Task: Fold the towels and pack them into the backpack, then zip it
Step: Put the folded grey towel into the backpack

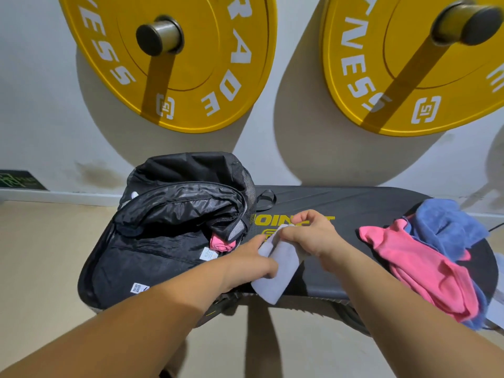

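2 bare forearms reach forward over a black padded bench (354, 208). The left hand (245, 261) and the right hand (308, 233) both pinch a small grey towel (281, 271), held folded between them above the bench's near edge; its lower corner hangs just past that edge. The left hand's fingers close on the towel's left side, and the right hand's fingers close on its upper end. To the left, a black backpack (169, 227) lies on the bench end, its main compartment unzipped and gaping, with a pink towel in the opening (221, 242) showing at the mouth. To the right, a loose pink towel (420, 266) lies crumpled on the bench, overlapping a blue towel (447, 227) behind it. Farther back, 2 yellow weight plates hang on wall pegs: the left plate (218, 64) and the right plate (381, 77).
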Action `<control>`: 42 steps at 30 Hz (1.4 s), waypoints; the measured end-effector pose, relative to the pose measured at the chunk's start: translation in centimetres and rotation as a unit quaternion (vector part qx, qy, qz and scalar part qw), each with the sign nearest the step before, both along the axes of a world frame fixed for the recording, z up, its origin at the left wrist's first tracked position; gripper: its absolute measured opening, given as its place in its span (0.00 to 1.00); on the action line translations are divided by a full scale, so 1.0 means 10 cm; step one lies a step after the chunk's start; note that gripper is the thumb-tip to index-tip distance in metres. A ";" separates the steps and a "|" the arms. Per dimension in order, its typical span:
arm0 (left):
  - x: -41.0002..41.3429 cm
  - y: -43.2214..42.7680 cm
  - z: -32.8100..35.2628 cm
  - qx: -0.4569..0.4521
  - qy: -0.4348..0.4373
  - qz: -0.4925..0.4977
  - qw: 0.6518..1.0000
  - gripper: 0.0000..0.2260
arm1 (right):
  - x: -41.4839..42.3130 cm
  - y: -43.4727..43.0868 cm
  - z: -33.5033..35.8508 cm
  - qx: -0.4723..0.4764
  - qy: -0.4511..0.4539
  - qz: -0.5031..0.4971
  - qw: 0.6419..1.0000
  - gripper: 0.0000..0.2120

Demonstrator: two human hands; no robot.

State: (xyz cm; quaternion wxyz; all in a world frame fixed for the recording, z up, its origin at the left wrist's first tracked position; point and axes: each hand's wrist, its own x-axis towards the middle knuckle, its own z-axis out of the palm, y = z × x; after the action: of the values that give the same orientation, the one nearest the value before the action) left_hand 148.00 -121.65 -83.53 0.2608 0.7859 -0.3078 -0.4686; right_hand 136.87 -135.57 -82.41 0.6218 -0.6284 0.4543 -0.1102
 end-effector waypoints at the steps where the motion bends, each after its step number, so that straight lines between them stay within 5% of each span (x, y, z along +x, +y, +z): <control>1: -0.02 0.04 0.09 -0.001 -0.005 -0.003 1.000 0.26 | 0.03 0.02 0.05 0.000 -0.009 -0.005 1.000 0.18; 3: -0.07 0.16 0.27 -0.010 -0.024 -0.011 1.000 0.18 | 0.10 0.07 0.16 -0.003 -0.022 -0.012 1.000 0.13; 12: 0.15 1.00 0.77 -0.030 -0.070 0.024 0.997 0.18 | 0.59 0.68 0.51 0.051 -0.063 0.060 0.995 0.07; 16: 0.47 1.33 0.80 0.039 -0.102 0.058 0.992 0.17 | 0.79 0.82 0.30 -0.157 -0.065 0.050 0.984 0.13; 18: 0.64 1.47 0.72 0.112 -0.125 0.089 0.982 0.18 | 0.85 0.83 0.20 -0.280 -0.028 0.102 0.954 0.05; 23: 0.95 1.42 0.49 0.137 -0.118 0.149 0.972 0.27 | 0.97 0.81 0.00 -0.505 0.111 0.243 0.821 0.20; 28: 1.05 1.11 0.33 0.083 -0.110 0.144 0.980 0.14 | 1.21 0.65 -0.28 -0.626 0.160 0.261 0.717 0.20; 33: 1.06 1.13 0.08 0.077 -0.111 0.140 0.981 0.11 | 1.38 0.48 -0.28 -0.602 0.137 0.244 0.748 0.06; 37: 1.08 1.06 0.00 0.026 -0.093 0.189 0.977 0.11 | 1.49 0.45 -0.14 -0.531 0.064 0.187 0.824 0.07; 42: 1.13 0.86 -0.07 -0.054 -0.075 0.242 0.966 0.11 | 1.52 0.47 -0.02 -0.524 -0.007 0.129 0.842 0.05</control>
State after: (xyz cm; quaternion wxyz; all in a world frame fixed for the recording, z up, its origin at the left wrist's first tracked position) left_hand 159.26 -113.05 -84.28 0.3853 0.8544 -0.1518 -0.3139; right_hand 152.07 -130.84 -82.58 0.2115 -0.9128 0.2393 -0.2544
